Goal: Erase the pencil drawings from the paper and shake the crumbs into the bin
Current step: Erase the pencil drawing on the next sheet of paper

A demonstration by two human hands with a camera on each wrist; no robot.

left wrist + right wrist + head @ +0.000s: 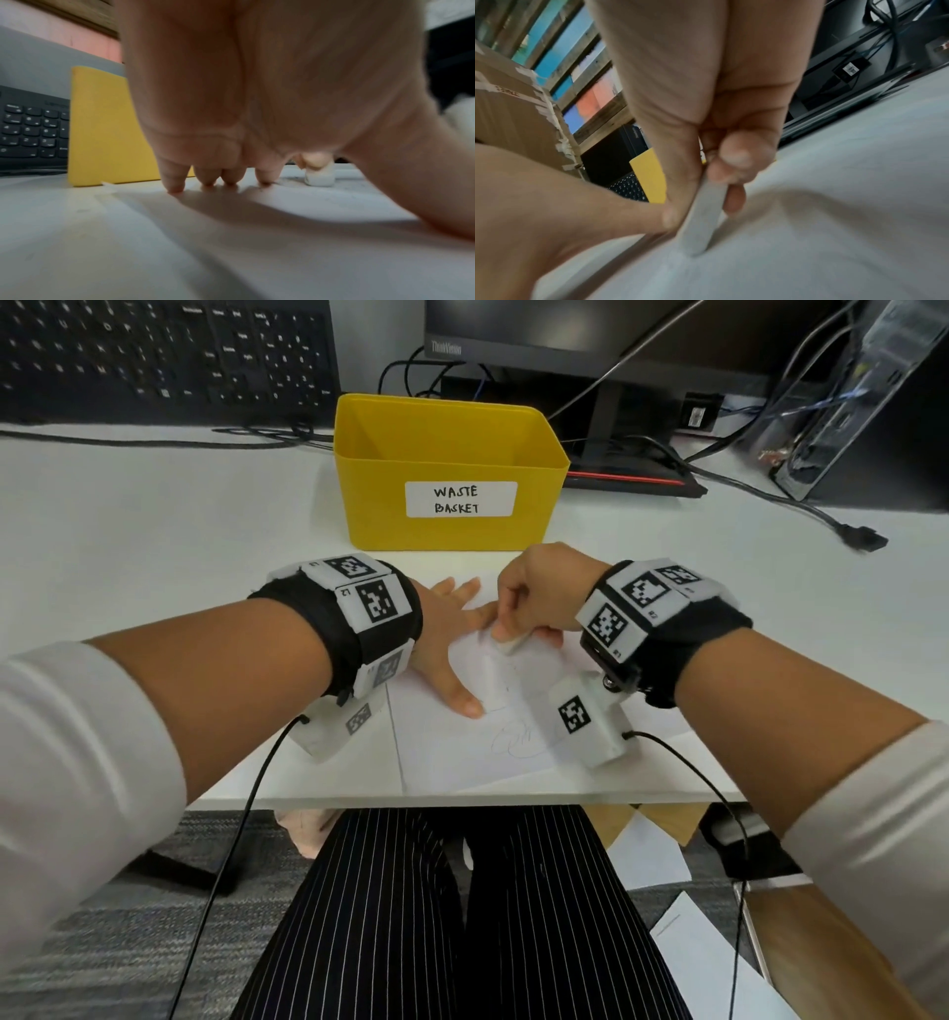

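Observation:
A white sheet of paper (457, 752) lies on the desk near its front edge, with a faint pencil scribble (513, 737) low on it. My left hand (452, 649) lies flat on the paper's upper left part, fingers spread; its fingertips (177, 186) press down. My right hand (534, 593) pinches a white eraser (506, 643) and holds its tip against the paper beside the left index finger. The eraser (703, 219) stands tilted between thumb and fingers in the right wrist view. The eraser (320, 178) also shows past the left fingers. A yellow bin (447, 469) labelled WASTE BASKET stands just behind the hands.
A black keyboard (164, 356) leans at the back left, and a monitor stand (616, 428) and a computer tower (862, 397) stand at the back right. Cables (801, 505) trail across the white desk (154, 516). My lap sits below the desk edge.

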